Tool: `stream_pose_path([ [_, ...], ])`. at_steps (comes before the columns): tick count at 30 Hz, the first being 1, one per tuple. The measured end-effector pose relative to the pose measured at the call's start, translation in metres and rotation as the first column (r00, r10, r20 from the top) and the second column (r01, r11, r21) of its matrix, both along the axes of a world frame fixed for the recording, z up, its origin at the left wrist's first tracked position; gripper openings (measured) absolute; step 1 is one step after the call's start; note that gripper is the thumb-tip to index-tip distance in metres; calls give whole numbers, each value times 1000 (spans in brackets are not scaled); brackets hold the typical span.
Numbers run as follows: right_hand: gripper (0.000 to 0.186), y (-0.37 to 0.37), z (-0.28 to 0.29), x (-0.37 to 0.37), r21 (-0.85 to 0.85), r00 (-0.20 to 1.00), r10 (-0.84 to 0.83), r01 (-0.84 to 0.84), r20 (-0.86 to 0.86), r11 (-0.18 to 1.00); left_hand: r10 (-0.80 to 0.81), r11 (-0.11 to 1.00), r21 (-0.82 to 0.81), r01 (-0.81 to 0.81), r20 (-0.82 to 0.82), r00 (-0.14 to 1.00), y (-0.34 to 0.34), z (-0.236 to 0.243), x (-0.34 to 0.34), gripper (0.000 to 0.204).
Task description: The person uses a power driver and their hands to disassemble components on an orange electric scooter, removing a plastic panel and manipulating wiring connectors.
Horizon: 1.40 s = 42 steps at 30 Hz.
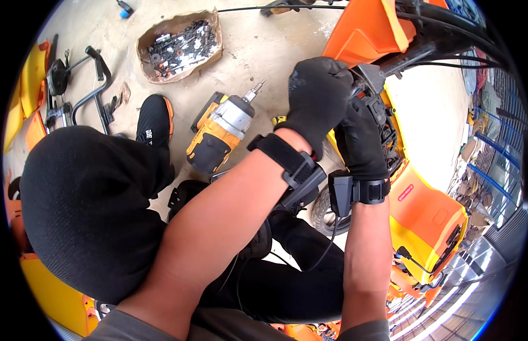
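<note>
My left hand (319,94), in a black glove, is closed with its fingers curled at the dark frame under an orange panel (366,34). Just below it, my right hand (360,142), also black-gloved, is closed beside the exposed dark wiring and parts (386,122) of an orange and yellow vehicle. The two hands touch or nearly touch. Whatever lies in their fingers is hidden. On the floor to the left of my hands rests a yellow and black cordless impact driver (221,131) with a bit in its nose.
A cardboard box (214,42) of loose bolts and small hardware sits on the floor at the far left. The vehicle's orange and yellow body (426,210) runs down my right side. A metal-tube frame (93,85) and yellow panels (33,79) lie at left, beyond my shoe (154,120).
</note>
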State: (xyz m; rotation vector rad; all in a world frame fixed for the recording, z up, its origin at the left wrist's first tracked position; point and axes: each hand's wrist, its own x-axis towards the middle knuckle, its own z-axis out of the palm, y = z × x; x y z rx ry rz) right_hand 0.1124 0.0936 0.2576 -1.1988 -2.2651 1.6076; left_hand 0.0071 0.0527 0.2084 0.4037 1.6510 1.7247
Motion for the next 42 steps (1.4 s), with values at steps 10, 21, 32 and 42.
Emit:
stream_pose_path([
  [10, 31, 0, -5, 1, -70, 995, -2, -5, -101, 997, -110, 994, 44, 101, 311, 944, -5, 9, -6, 18],
  [21, 30, -1, -4, 0, -83, 997, -28, 22, -73, 996, -130, 981, 190, 25, 562, 817, -7, 6, -1, 18],
  [32, 30, -4, -2, -3, -2, 998, -17, 17, -56, 1000, -39, 995, 96, -37, 684, 728, -2, 17, 1, 22],
  [42, 31, 0, -17, 2, -228, 986, -125, 97, -113, 969, -147, 989, 73, 128, 559, 816, -1, 0, -2, 28],
])
